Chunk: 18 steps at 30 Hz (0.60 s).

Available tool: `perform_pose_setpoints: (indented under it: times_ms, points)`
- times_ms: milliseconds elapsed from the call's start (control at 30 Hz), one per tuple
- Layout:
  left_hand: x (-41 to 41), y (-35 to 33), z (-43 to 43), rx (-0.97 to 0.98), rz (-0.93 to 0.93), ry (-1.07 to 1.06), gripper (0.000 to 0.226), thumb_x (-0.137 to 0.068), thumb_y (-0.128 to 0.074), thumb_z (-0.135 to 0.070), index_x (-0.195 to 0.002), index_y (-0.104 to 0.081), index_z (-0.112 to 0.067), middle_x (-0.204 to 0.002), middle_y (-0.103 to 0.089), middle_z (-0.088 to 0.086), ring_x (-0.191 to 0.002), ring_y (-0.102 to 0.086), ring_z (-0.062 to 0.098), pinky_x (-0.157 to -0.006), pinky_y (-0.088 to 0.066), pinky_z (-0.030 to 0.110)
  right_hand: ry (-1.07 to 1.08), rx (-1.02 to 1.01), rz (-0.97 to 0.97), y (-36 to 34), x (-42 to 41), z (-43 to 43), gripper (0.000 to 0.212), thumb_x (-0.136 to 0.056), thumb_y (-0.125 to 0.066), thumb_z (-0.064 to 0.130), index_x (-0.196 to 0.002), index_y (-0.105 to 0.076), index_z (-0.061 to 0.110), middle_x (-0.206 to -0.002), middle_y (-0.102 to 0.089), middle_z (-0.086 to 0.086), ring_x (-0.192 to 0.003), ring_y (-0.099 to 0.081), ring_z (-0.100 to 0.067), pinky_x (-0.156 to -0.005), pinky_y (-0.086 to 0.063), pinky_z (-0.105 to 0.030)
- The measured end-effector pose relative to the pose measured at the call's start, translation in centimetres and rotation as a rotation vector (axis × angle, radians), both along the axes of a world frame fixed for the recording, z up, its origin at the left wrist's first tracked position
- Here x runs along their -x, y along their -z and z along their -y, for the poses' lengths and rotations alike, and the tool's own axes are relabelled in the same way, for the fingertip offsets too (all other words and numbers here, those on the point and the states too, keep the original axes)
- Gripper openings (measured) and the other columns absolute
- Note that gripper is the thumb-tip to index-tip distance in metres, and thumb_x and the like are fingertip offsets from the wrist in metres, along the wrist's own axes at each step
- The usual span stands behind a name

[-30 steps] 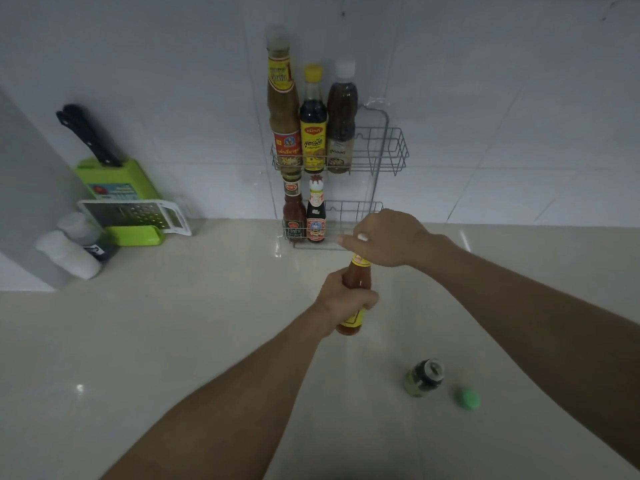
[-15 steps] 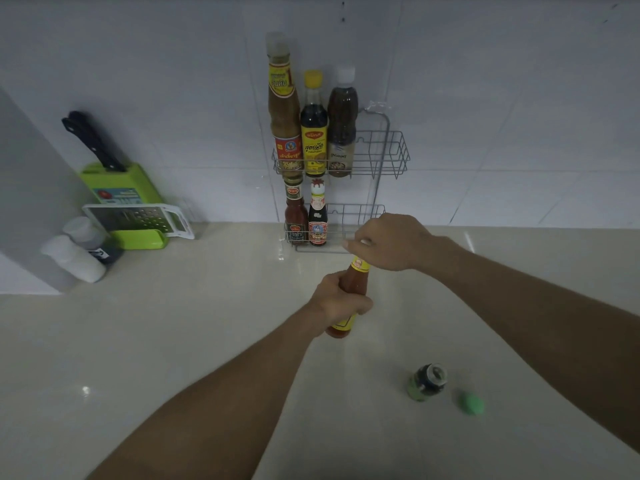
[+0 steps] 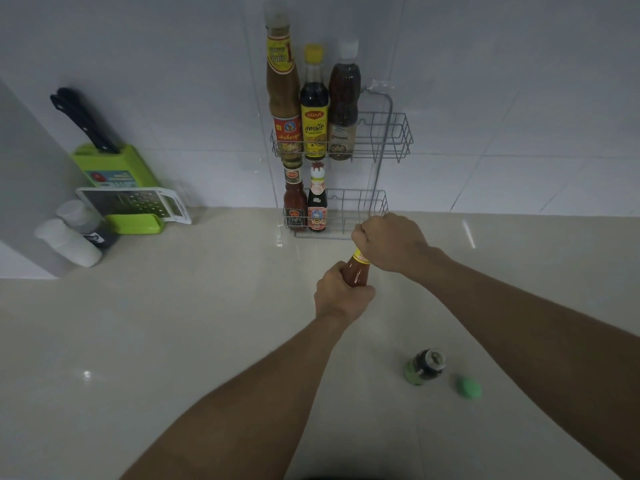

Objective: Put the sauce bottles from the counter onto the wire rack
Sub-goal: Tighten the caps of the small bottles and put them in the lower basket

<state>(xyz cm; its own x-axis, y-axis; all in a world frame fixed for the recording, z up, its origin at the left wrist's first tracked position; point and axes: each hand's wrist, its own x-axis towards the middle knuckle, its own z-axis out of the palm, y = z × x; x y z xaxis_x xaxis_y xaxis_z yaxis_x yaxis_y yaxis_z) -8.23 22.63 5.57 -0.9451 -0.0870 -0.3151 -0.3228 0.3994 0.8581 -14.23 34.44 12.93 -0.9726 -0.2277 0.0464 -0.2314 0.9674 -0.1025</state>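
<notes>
My left hand (image 3: 341, 296) is wrapped around the body of a red sauce bottle (image 3: 356, 271), and my right hand (image 3: 389, 241) is closed in a fist over its top, so the cap is hidden from me. The bottle leans with its neck tipped toward the wall; I cannot tell whether its base touches the counter (image 3: 173, 323), since my left hand covers it. Just behind my right hand stands the wire rack (image 3: 384, 136) against the tiled wall. Its lower shelf holds two small bottles side by side at the left end, a red one (image 3: 294, 202) and a dark one with a white collar (image 3: 317, 202), with the right part of that shelf bare. The upper shelf carries three taller bottles at its left end: a brown one with a red and yellow label (image 3: 282, 91), a dark one with a yellow cap (image 3: 313, 105) and a brown one with a white cap (image 3: 343, 102). Nearer to me on the counter, to the right of my arms, an open green-labelled jar (image 3: 424, 367) stands with its green lid (image 3: 469, 387) just beside it. Far left, a green knife block (image 3: 114, 168) and a grater (image 3: 135, 202) lean at the wall, with two white shakers (image 3: 67, 237) in front.
</notes>
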Motion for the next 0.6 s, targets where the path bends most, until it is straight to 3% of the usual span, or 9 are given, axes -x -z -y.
perform_pose_setpoints:
  times_ms: [133, 200, 267, 333, 400, 467, 533, 600]
  points:
    - [0.5, 0.1, 0.4, -0.059, 0.014, -0.021, 0.03, -0.055, -0.073, -0.029, -0.081, -0.057, -0.027, -0.076, -0.066, -0.003, -0.069, -0.065, 0.024, -0.059, -0.055, 0.035, 0.096, 0.486, 0.104, -0.1, -0.5, 0.1, 0.062, -0.088, -0.056, 0.059, -0.053, -0.033, 0.014, -0.053, -0.037, 0.002, -0.053, -0.042, -0.015, -0.047, -0.03, -0.027]
    - [1.0, 0.3, 0.6, -0.093, -0.001, -0.022, 0.035, -0.058, -0.075, -0.028, -0.087, -0.056, -0.027, -0.082, -0.066, -0.004, -0.074, -0.066, 0.023, -0.061, -0.055, 0.036, 0.164, 0.744, 0.229, -0.1, -1.1, 0.1, 0.064, -0.075, -0.067, 0.07, -0.055, -0.042, 0.015, -0.052, -0.041, 0.006, -0.048, -0.041, -0.006, -0.047, -0.031, -0.017]
    - [1.7, 0.2, 0.6, -0.124, -0.045, -0.014, 0.043, -0.063, -0.079, -0.026, -0.099, -0.057, -0.028, -0.09, -0.068, -0.008, -0.083, -0.069, 0.019, -0.069, -0.059, 0.036, 0.163, 0.864, 0.408, 0.8, -1.6, -0.1, 0.051, -0.07, -0.075, 0.065, -0.067, -0.064, 0.015, -0.064, -0.062, 0.013, -0.061, -0.058, -0.001, -0.062, -0.046, -0.018]
    - [2.6, -0.1, 0.4, -0.17, -0.105, -0.015, 0.051, -0.065, -0.081, -0.032, -0.109, -0.057, -0.027, -0.094, -0.071, -0.011, -0.088, -0.07, 0.012, -0.074, -0.06, 0.033, 0.125, 0.91, 0.459, 1.9, -1.8, -0.2, 0.03, -0.074, -0.08, 0.051, -0.09, -0.076, 0.026, -0.089, -0.074, 0.012, -0.087, -0.068, -0.003, -0.083, -0.054, -0.028]
    - [3.5, -0.7, 0.3, -0.221, -0.146, 0.005, 0.054, -0.067, -0.082, -0.03, -0.113, -0.055, -0.027, -0.097, -0.071, -0.008, -0.087, -0.069, 0.006, -0.07, -0.057, 0.023, 0.126, 0.945, 0.372, 2.6, -1.6, -0.2, 0.023, -0.078, -0.079, 0.043, -0.098, -0.076, 0.032, -0.096, -0.074, 0.014, -0.092, -0.066, 0.002, -0.085, -0.05, -0.024]
    - [4.7, -0.6, 0.1, -0.286, -0.186, 0.047, 0.046, -0.069, -0.081, -0.014, -0.105, -0.054, -0.024, -0.093, -0.071, -0.001, -0.081, -0.069, 0.004, -0.065, -0.055, 0.015, 0.14, 0.949, 0.287, 2.6, -0.8, 0.0, 0.015, -0.08, -0.078, 0.04, -0.093, -0.077, 0.034, -0.092, -0.074, 0.016, -0.088, -0.065, 0.008, -0.077, -0.045, -0.014]
    - [6.0, -0.6, 0.2, -0.345, -0.168, 0.08, 0.05, -0.065, -0.078, -0.013, -0.108, -0.053, -0.011, -0.096, -0.07, 0.014, -0.087, -0.07, 0.015, -0.074, -0.062, 0.031, 0.142, 0.93, 0.223, 2.3, 0.2, 0.0, 0.007, -0.08, -0.079, 0.038, -0.081, -0.073, 0.039, -0.083, -0.072, 0.019, -0.081, -0.063, 0.012, -0.066, -0.04, -0.004]
    - [7.5, -0.5, 0.7, -0.348, -0.137, 0.113, 0.068, -0.063, -0.076, -0.02, -0.125, -0.049, -0.008, -0.114, -0.067, 0.021, -0.105, -0.069, 0.03, -0.092, -0.059, 0.052, 0.144, 0.905, 0.171, 2.2, 1.8, 0.0, 0.011, -0.08, -0.079, 0.035, -0.078, -0.069, 0.037, -0.079, -0.07, 0.017, -0.075, -0.062, 0.012, -0.061, -0.039, -0.003]
